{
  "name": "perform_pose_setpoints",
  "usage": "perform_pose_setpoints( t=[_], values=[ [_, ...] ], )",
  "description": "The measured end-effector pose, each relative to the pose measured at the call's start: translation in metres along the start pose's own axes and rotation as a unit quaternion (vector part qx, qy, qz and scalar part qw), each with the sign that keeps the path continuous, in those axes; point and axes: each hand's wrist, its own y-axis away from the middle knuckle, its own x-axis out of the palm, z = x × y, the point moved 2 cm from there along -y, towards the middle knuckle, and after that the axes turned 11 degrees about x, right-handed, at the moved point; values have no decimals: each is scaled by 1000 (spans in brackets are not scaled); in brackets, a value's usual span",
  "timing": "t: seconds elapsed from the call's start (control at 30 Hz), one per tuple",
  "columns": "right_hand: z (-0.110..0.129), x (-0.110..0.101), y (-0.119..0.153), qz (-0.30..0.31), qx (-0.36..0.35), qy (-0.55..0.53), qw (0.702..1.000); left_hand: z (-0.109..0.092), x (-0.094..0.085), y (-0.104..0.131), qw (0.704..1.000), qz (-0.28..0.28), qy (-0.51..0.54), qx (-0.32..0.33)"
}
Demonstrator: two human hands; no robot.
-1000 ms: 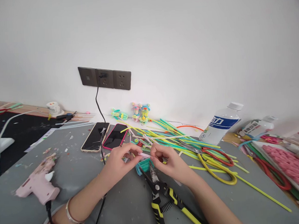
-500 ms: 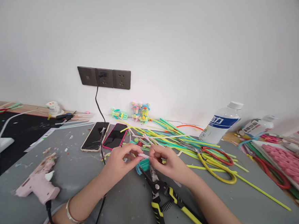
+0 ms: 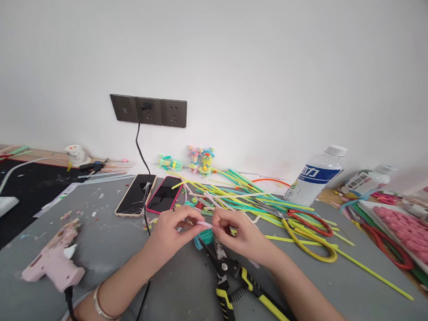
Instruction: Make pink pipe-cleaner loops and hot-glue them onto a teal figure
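A pale pink pipe cleaner (image 3: 205, 224) is stretched between my two hands above the desk. My left hand (image 3: 180, 227) pinches one end with thumb and forefinger. At the other end, the curled fingers of my right hand (image 3: 230, 230) grip it; part of the strip is hidden behind them. Just below lie wire-stripping pliers (image 3: 225, 267) with black and yellow handles, jaws pointing away from me. A bundle of short teal pipe cleaners (image 3: 206, 237) lies by the jaw tips, partly covered by my hands.
A pink glue gun (image 3: 54, 259) lies at left, its black cord passing by my left forearm. Two phones (image 3: 136, 195) lie behind my left hand. Long pipe cleaners (image 3: 238, 190), scissors (image 3: 310, 237) and a bottle (image 3: 314, 178) stand or lie to the right. Small figures (image 3: 201, 160) stand by the wall.
Both hands keep their pinch on the pink pipe cleaner, with barely any movement of the fingers. The view has shifted very slightly; everything on the desk lies as before.
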Motion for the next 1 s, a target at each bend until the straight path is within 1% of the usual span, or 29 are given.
perform_pose_setpoints(
  t=[0.17,0.33,0.47,0.6,0.83,0.93,1.0],
  values=[
    [3,-2,0,8,-8,-5,1000,-1,-1,-1,1000,12,-3,14],
    [7,-4,1,-26,-35,-10,999,-4,-2,-3,999,12,24,-19],
    [10,-5,1,-48,-43,-3,998,-2,-1,-1,997,15,52,-47],
    [9,-8,0,-46,-36,-18,998,0,-1,1,996,20,62,-57],
    [10,-12,2,-2,-17,-49,999,-2,-1,-1,995,51,65,-57],
    [12,-14,3,40,-10,-67,997,-3,-1,-1,992,72,87,-52],
    [12,-15,3,82,-12,-81,993,-5,-1,0,984,100,135,-61]
  ],
)
